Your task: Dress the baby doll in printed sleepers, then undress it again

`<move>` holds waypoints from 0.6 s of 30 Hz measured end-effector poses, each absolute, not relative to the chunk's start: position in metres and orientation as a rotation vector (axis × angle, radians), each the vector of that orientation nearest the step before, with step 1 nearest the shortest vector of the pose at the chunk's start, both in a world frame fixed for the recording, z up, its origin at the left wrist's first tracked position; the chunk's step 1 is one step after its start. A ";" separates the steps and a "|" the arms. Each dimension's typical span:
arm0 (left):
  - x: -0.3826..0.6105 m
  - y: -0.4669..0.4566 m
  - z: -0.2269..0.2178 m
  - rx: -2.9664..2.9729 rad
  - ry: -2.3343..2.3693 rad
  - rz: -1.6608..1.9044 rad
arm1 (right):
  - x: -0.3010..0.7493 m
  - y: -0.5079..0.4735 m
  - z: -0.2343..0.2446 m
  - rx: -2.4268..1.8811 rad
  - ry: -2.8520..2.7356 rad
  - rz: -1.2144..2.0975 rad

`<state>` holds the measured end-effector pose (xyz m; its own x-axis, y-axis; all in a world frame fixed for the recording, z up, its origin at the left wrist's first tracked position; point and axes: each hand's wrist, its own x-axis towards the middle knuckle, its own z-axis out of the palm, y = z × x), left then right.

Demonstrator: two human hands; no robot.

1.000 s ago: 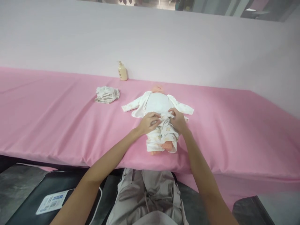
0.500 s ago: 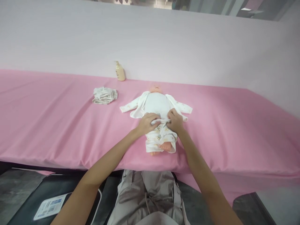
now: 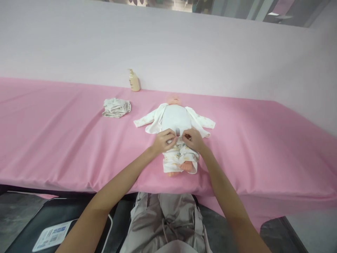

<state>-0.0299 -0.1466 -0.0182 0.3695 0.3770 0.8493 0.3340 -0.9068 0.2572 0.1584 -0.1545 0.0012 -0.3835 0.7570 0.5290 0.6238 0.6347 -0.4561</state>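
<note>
A baby doll [image 3: 176,119] lies on its back on the pink table cover [image 3: 52,140], head away from me, in a white open jacket and printed trousers [image 3: 179,160]. A white nappy covers its belly, with a small grey tab at the front. My left hand [image 3: 164,140] and my right hand [image 3: 193,140] sit side by side at the doll's waist. Both have their fingers pinched on the waistband cloth just below the nappy. The doll's bare feet stick out of the trouser legs toward me.
A crumpled pale cloth [image 3: 116,107] lies left of the doll. A cream pump bottle [image 3: 134,81] stands by the pale back wall. A dark tray with a printed card [image 3: 51,233] sits low at the left, beside my lap.
Both hands have drawn closer together at the doll's waist, and the grey tab on the nappy front now shows between them. The view has shifted slightly.
</note>
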 end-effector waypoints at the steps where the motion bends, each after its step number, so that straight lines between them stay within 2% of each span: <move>1: -0.029 -0.146 -0.019 2.470 0.751 1.624 | 0.158 -0.155 0.001 -1.064 -2.168 0.227; 6: -0.034 -0.140 -0.019 2.579 0.757 1.397 | 0.157 -0.156 0.000 -0.992 -2.255 0.169; 11: -0.035 -0.140 -0.018 2.703 0.722 1.295 | 0.155 -0.158 0.003 -0.903 -2.187 0.342; 15: -0.032 -0.142 -0.015 2.411 0.865 1.274 | 0.155 -0.159 0.010 -0.910 -2.056 0.509; 18: -0.037 -0.137 -0.007 2.024 0.824 1.046 | 0.156 -0.159 0.014 -0.962 -1.942 0.573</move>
